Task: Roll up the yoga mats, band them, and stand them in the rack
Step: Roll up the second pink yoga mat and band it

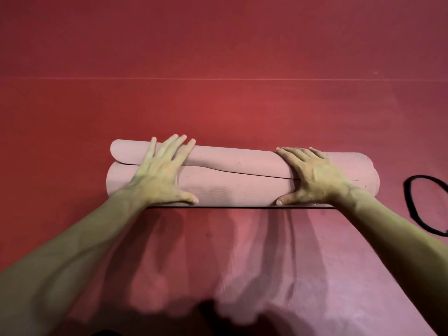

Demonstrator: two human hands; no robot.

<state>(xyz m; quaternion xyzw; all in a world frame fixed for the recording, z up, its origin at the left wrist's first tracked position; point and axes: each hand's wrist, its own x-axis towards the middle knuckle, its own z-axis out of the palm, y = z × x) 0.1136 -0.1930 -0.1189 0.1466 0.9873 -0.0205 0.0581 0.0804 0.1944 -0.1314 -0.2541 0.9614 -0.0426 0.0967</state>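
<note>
A pale pink yoga mat roll [242, 180] lies crosswise on the red floor in front of me. A loose edge of the mat runs along its top. My left hand [160, 175] presses on the left part of the roll, fingers spread over the top and thumb on the near side. My right hand [312, 177] presses on the right part in the same way. A black band [406, 200] lies in a loop on the floor just right of the roll, touching neither hand. No rack is in view.
Red matted floor [218, 57] stretches away beyond the roll, with a thin seam line across it. Between the roll and me lies a pinker, ribbed surface [303, 275], crossed by the shadows of my arms.
</note>
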